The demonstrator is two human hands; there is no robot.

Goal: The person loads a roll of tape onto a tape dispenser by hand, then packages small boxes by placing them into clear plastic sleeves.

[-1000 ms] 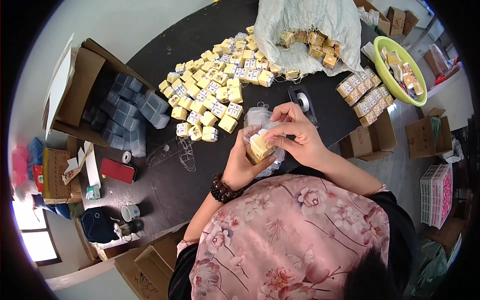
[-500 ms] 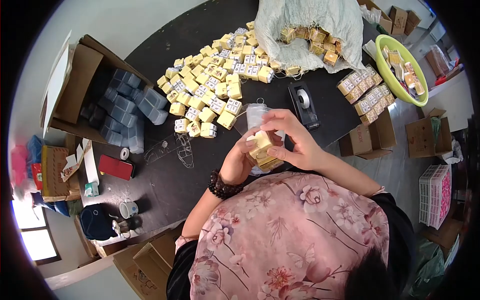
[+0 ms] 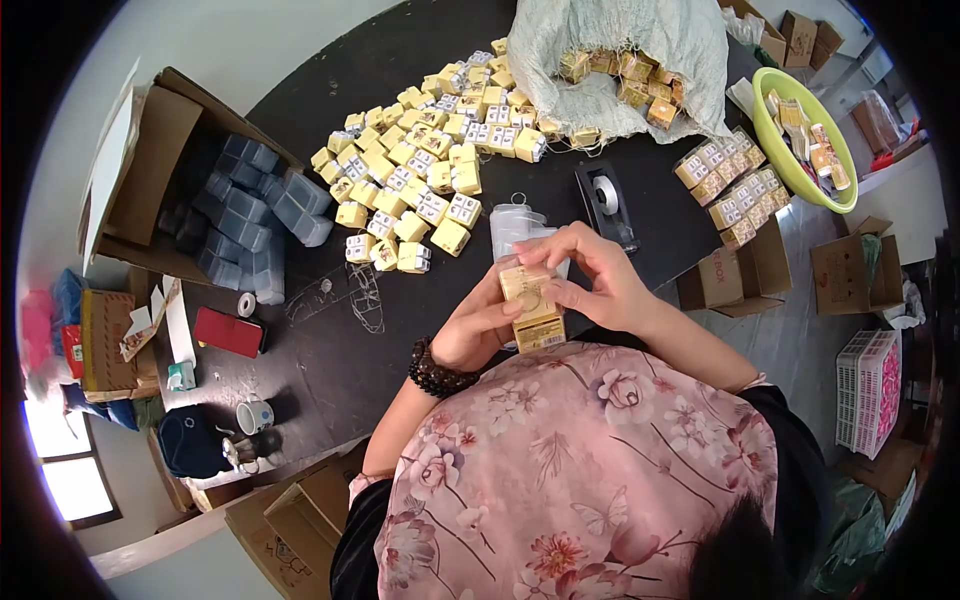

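Observation:
Small yellow boxes (image 3: 535, 308), stacked in a short column, are between my two hands close to my body. My left hand (image 3: 480, 322) is wrapped round their left side, thumb across the front. From the right, my right hand (image 3: 595, 278) pinches the upper end with thumb and fingers. Just beyond the hands, clear plastic cases (image 3: 513, 222) lie on the black table (image 3: 400, 310), partly hidden by the fingers. A black tape dispenser (image 3: 607, 205) stands to their right. Farther off at the left is a spread of yellow boxes with white printed faces (image 3: 400, 165).
A white woven sack (image 3: 610, 60) holds more boxes. Packed sets (image 3: 730, 185) lie beside a green basket (image 3: 850, 170). At the left are a cardboard box (image 3: 150, 190) of clear cases, a red phone (image 3: 230, 332) and a cup (image 3: 255, 415). Cartons stand beyond the table's right edge.
The boxes in my hands have turned, showing their printed sides. My right hand has shifted round to their upper end, and the clear cases beyond are less covered.

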